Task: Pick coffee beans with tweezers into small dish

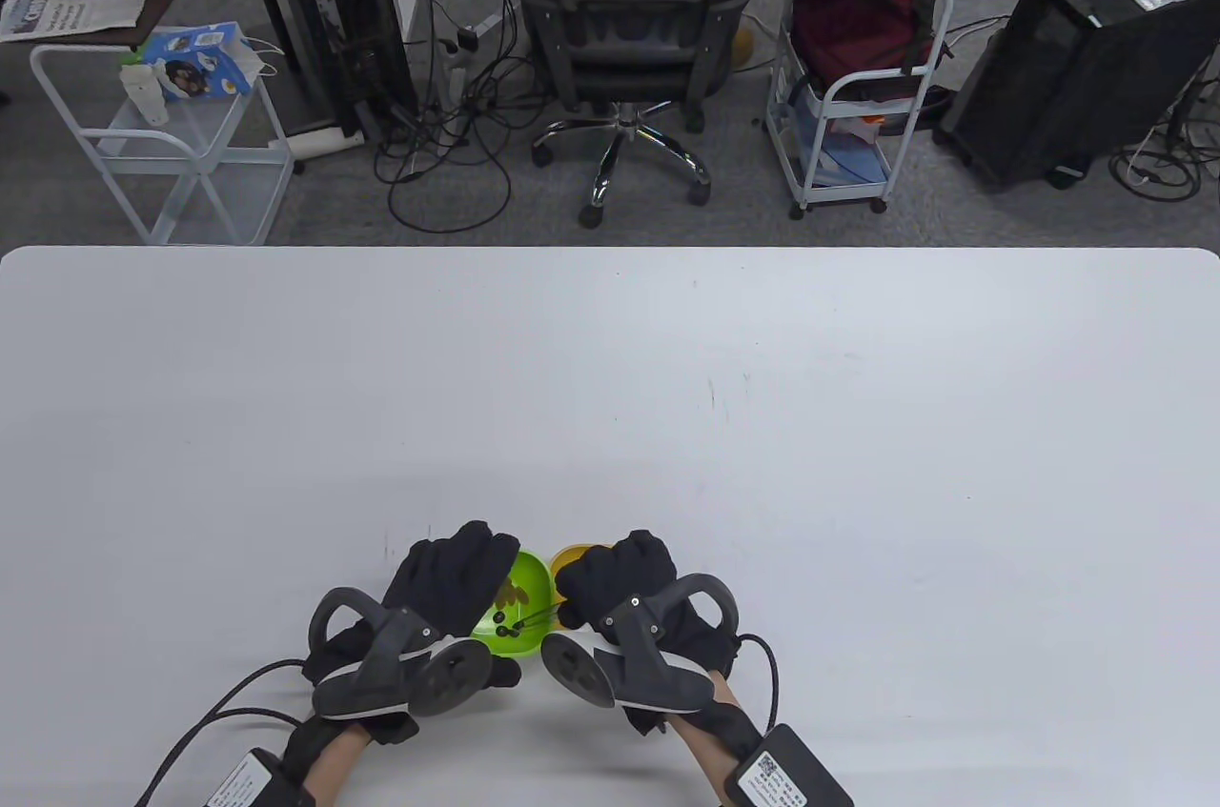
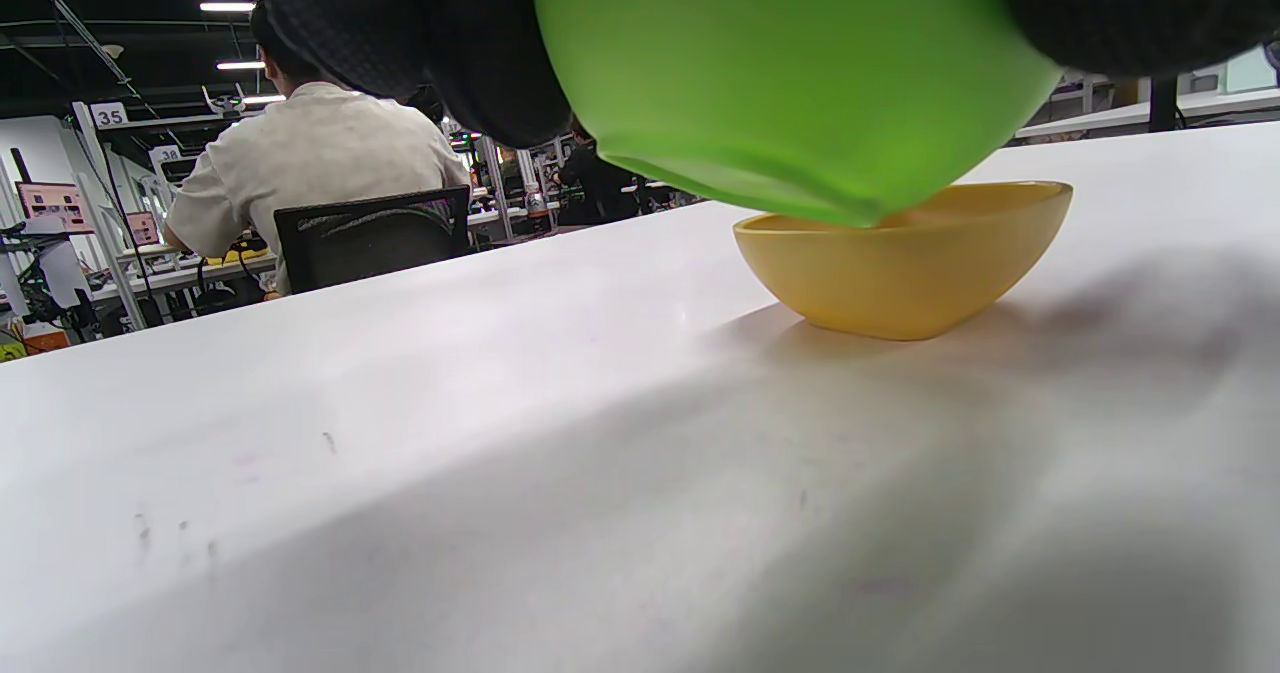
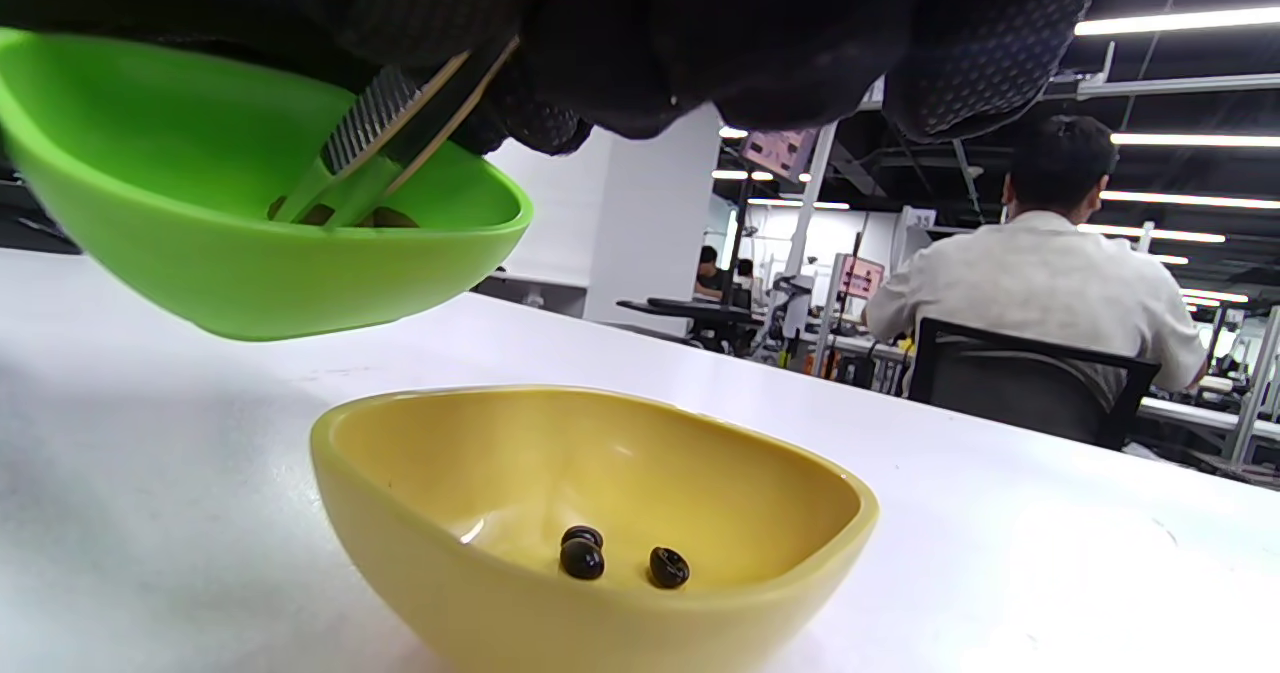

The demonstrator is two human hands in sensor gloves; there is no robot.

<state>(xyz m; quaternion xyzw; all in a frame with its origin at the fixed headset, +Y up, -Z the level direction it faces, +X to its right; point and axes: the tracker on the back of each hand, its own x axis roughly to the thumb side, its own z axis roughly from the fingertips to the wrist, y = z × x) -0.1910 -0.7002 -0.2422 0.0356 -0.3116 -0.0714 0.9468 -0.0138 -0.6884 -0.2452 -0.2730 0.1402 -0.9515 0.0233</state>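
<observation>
My left hand (image 1: pixel 465 574) grips a green dish (image 1: pixel 522 609) and holds it tilted, raised off the table. In the left wrist view the green dish (image 2: pixel 790 73) hangs above the yellow dish (image 2: pixel 900 263). Brown coffee beans (image 1: pixel 512 597) lie in the green dish. My right hand (image 1: pixel 599 586) holds tweezers (image 3: pixel 390 143) whose tips reach into the green dish (image 3: pixel 250 243) among the beans. The yellow dish (image 3: pixel 600 513) stands on the table under my right hand and holds three dark beans (image 3: pixel 583 553). In the table view only its rim (image 1: pixel 572 552) shows.
The white table (image 1: pixel 667 388) stretches wide beyond the dishes, with its far edge at the top. Glove cables (image 1: pixel 210 721) trail off the near edge. An office chair (image 1: pixel 624 35) and carts stand on the floor beyond.
</observation>
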